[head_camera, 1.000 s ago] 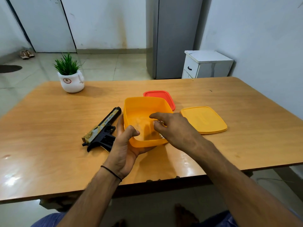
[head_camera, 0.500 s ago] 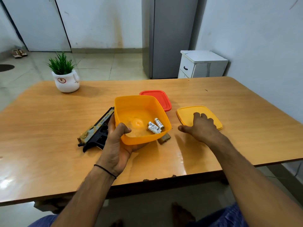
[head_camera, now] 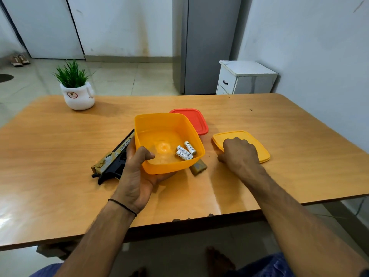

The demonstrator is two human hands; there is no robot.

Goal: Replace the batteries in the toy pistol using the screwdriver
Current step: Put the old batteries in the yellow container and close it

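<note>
Ok so the tub point(head_camera: 169, 121) is gripped by the left hand point(head_camera: 137, 172), thumb hooked over the near rim and the rest tucked underneath, with its near side raised off the counter point(head_camera: 289, 176). Three batteries point(head_camera: 185, 151) are piled toward its near-right corner. The right hand point(head_camera: 241, 154) is laid on the near-left corner of the lid point(head_camera: 259, 144) with fingers point(head_camera: 236, 140) curled. Whether the lid is actually pinched or just pressed can't be told.

Best guess: the lid is being fetched so the tub can be closed. To get that done cleanly, the tub should be set flat first so the batteries aren't rolled about. Then the lid should be lifted by its edge, lined up corner to corner and pressed down all round the rim. The small olive cover point(head_camera: 198, 166) beside the tub shouldn't get knocked off. No screwdriver can be seen.

The pistol point(head_camera: 115, 158) is laid flat on the counter just left of the tub, partly hidden by the left hand. Its long axis runs near-left to far-right, with the muzzle pointed away toward the tub and the grip turned toward the near edge.
</note>
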